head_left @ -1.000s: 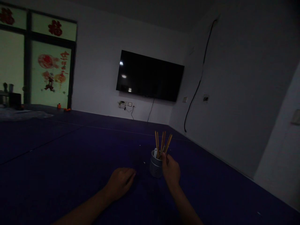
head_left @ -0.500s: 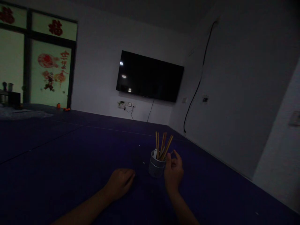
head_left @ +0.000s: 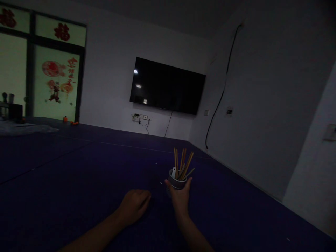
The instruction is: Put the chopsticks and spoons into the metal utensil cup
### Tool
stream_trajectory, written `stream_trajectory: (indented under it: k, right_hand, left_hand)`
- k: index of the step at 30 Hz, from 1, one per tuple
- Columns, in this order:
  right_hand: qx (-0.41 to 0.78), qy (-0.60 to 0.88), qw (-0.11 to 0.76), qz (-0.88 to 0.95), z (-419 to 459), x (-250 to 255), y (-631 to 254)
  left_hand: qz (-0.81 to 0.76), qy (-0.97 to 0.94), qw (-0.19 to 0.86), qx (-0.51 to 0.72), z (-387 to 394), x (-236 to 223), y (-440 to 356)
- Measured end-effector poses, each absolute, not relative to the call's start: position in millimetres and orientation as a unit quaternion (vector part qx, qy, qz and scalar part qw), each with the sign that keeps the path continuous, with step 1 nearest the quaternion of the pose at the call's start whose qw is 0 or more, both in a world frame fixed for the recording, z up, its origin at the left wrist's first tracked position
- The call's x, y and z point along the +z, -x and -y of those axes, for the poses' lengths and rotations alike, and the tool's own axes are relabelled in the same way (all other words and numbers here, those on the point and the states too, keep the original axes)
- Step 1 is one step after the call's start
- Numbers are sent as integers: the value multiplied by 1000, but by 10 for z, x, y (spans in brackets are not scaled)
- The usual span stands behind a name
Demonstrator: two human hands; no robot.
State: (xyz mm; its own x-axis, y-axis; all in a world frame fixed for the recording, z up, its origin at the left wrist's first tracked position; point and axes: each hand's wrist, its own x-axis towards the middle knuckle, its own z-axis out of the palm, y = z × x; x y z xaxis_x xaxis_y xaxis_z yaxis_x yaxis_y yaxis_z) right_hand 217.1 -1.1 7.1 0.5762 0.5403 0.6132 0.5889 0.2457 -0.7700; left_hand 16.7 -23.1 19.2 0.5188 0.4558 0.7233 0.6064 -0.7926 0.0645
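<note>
A grey cup (head_left: 173,182) stands on the dark blue-purple table (head_left: 110,168). Several wooden chopsticks (head_left: 188,163) poke up out of it, along with a white handle (head_left: 173,172) and a thin stick leaning right. My right hand (head_left: 180,197) is wrapped round the near side of the cup, thumb on its left and fingers on its right; the palm hides much of the cup's lower part. To the left, my left hand (head_left: 135,204) rests on the table, fingers curled in, apart from the cup. Whether anything is inside that fist is hidden.
A black television (head_left: 168,85) hangs on the far wall above sockets with cables. A black cable (head_left: 223,92) runs down the right wall. At the table's far left lie clear plastic sheeting (head_left: 26,128) and small orange items (head_left: 74,123). The room is dim.
My right hand has moved left from beside the cup, opening from a pinch near the thin stick, and now grips the cup's front. My left hand and the cup have stayed in place.
</note>
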Motion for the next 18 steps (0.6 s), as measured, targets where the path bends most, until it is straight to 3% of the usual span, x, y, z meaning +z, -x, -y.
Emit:
stream_trajectory:
  k: [9,18]
  right_hand:
    - [39,595,644,479,-5,99,-2267]
    - [-45,634,671,382,-40,184,-2486]
  left_hand:
    - [304,868,91,-383,219,181,-165]
    - [315,880,68,-349,223,185,-133]
